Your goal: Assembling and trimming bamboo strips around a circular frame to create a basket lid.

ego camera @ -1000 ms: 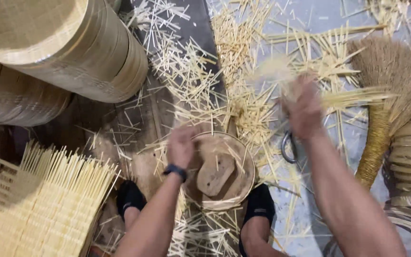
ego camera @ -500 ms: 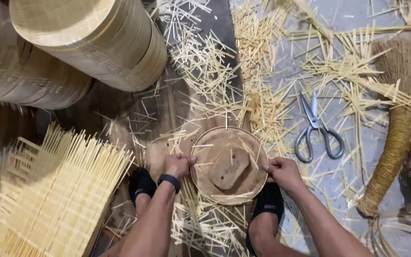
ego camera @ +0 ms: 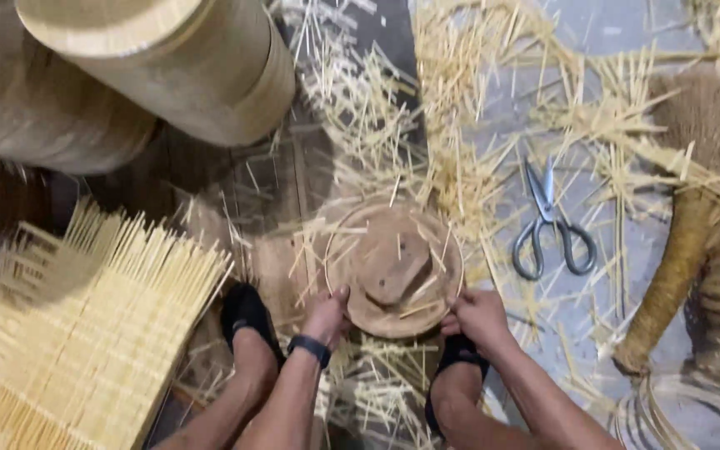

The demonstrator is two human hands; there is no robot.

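The floor [ego camera: 618, 33] is grey concrete on the right and darker on the left, littered all over with pale bamboo slivers [ego camera: 452, 125]. A pair of scissors [ego camera: 550, 225] lies open on the grey part. A round wooden disc [ego camera: 393, 267] sits on the floor, beside a woven bamboo mat [ego camera: 77, 333] at the left.

head cam | worn on the head, looks steeply down | close over floor [ego camera: 627, 50] | single view only
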